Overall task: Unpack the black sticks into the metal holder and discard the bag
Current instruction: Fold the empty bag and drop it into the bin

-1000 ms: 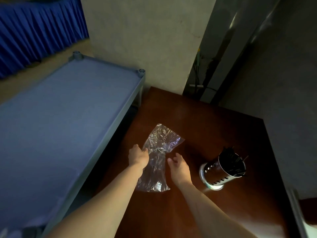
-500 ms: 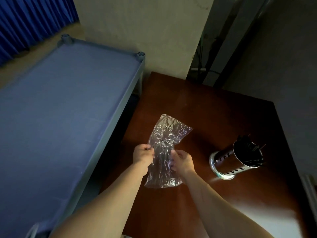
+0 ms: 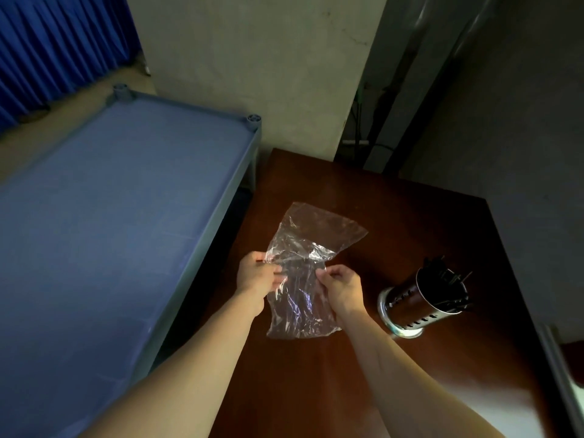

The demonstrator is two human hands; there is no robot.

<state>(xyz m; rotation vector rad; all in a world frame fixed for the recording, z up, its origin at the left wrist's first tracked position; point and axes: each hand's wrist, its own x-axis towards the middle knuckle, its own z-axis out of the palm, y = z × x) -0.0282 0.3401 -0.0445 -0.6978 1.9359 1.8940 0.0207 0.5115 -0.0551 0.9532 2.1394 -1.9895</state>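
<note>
A clear, crumpled plastic bag with nothing visible inside is held just above the dark wooden table. My left hand pinches the bag's left edge. On the opposite edge, my right hand pinches it at about the same height. To the right stands the perforated metal holder, upright on the table, with the black sticks bunched in its mouth.
A blue cot with a grey frame runs along the table's left side, with a narrow gap between. A pale wall stands behind, blue curtains hang at far left, and a light strip borders the table's right edge.
My right hand, open beside the bag a second ago, has closed on its right edge. Both hands have lifted the bag's middle off the table.
</note>
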